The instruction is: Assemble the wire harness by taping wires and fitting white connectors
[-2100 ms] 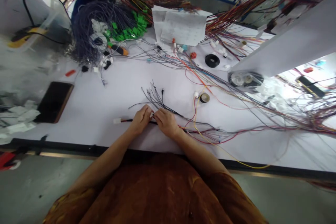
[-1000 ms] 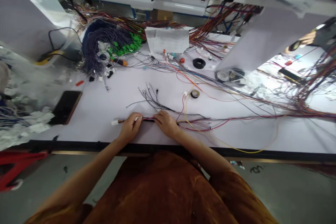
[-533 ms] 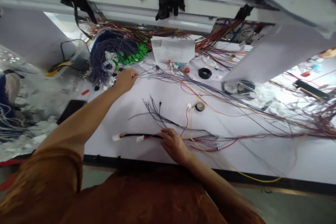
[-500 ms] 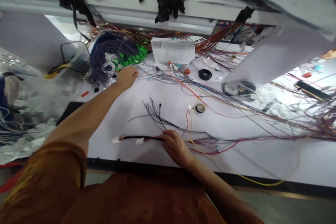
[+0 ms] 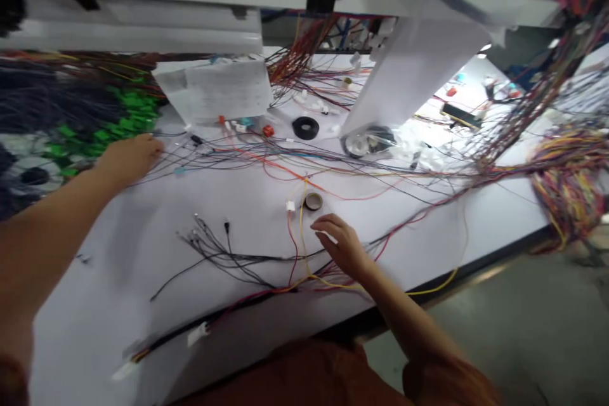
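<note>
My left hand (image 5: 132, 158) lies at the far left of the white table, beside a heap of green connectors (image 5: 121, 117) and dark purple wire bundles, with thin wires running past its fingertips. Whether it pinches one is hidden. My right hand (image 5: 342, 246) hovers with fingers spread over red and yellow wires, just below a small tape roll (image 5: 313, 202), gripping nothing. Near the table's front edge lies a black wire harness (image 5: 197, 330) with white connectors, away from both hands. A bunch of thin black wires (image 5: 214, 254) fans out between my hands.
A sheet of paper (image 5: 214, 90), small red and white connectors and a black rubber ring (image 5: 305, 128) lie at the back. A clear bag of tape rolls (image 5: 368, 142) sits beyond. Multicoloured wire bundles (image 5: 568, 174) spread right, and a white upright panel (image 5: 413, 73) rises behind.
My view has swung and tilted. My left hand has left the harness and reached far left to the green connectors. My right hand has let go of the harness and moved toward the tape roll.
</note>
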Tool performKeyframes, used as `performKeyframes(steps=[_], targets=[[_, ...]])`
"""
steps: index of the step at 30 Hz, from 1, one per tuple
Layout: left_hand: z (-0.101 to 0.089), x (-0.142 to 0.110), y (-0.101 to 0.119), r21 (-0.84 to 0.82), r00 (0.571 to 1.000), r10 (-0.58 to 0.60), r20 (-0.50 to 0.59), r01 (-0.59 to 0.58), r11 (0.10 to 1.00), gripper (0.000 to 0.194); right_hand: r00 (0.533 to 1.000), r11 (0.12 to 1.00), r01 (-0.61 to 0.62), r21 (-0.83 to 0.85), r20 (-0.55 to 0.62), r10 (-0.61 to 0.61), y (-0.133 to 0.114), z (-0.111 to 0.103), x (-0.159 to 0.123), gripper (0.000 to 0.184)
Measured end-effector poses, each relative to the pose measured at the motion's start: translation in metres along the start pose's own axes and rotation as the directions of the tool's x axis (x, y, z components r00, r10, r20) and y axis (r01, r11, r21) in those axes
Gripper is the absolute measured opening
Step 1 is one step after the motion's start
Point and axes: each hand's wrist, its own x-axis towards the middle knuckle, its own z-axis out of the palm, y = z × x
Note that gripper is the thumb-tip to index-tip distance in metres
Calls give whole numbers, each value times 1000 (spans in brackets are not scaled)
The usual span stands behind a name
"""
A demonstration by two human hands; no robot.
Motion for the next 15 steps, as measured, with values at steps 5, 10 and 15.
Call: performKeyframes(steps=[5, 10, 15], targets=[[13, 10, 0, 50, 999, -5, 35, 4, 999, 43, 990, 980, -86, -182, -129, 63, 56, -38, 37, 22], [18, 13, -5, 34, 1000, -24, 17, 24, 999, 36, 960, 830, -267, -490, -61, 273, 110, -62, 126, 27], [17, 8, -5, 42, 998, -62, -7, 63, 997, 34, 923, 740, -259, -620, 67, 379, 126, -37, 203, 27]])
